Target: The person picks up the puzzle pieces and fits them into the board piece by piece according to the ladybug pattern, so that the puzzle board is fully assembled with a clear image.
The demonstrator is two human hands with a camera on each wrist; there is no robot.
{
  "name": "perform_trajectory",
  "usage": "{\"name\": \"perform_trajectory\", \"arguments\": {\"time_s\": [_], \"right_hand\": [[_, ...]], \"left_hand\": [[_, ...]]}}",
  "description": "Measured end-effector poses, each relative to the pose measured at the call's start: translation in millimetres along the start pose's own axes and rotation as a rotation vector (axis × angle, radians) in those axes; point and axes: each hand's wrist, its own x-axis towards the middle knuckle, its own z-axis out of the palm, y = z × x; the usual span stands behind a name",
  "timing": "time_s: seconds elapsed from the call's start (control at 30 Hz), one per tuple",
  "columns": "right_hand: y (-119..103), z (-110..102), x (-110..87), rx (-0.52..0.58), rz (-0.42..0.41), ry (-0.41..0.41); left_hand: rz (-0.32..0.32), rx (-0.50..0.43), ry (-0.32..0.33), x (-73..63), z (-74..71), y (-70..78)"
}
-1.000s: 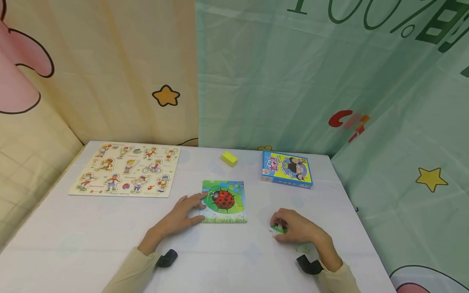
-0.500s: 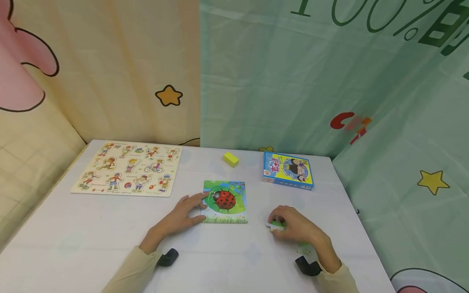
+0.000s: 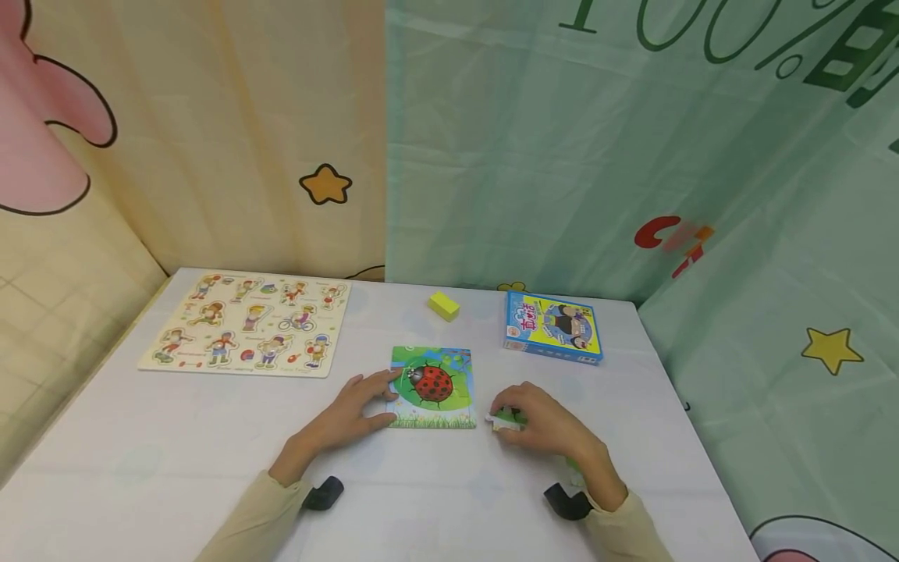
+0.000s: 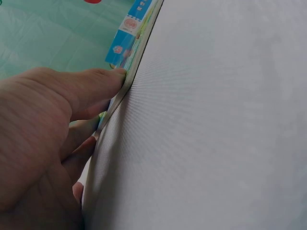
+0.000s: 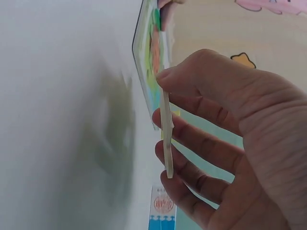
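A square ladybug jigsaw puzzle board (image 3: 435,386) lies flat in the middle of the white table. My left hand (image 3: 351,414) rests at its left side, fingers extended, thumb and fingertips on the edge; the left wrist view shows the thumb (image 4: 103,84) right at the rim. To the right of the board, my right hand (image 3: 548,425) pinches a puzzle piece (image 3: 507,419) with green and pale colouring and a knob on its left. Seen edge-on in the right wrist view, the piece is thin and pale, held between thumb and fingertips above the table.
Another green piece (image 3: 574,471) lies partly hidden beneath my right wrist. Behind stand a yellow block (image 3: 444,306) and a blue-and-yellow box (image 3: 553,326). A board with sports figures (image 3: 239,363) lies at the back left. Curtains close off the table's far side.
My right hand has carried the puzzle piece left and slightly away from me, toward the ladybug board. The left hand stays in place on the board's edge.
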Motion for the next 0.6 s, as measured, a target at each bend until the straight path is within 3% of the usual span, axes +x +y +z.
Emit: {"name": "perform_trajectory", "arguments": {"time_s": [0.23,0.6], "right_hand": [[-12,6,19.2,-0.005,-0.041,-0.020],[-24,21,46.2,-0.018,-0.176,-0.020]], "left_hand": [[-0.005,0.000,0.004,-0.2,-0.1,-1.5],[0.013,0.017,0.018,0.1,1.4,0.0]]}}
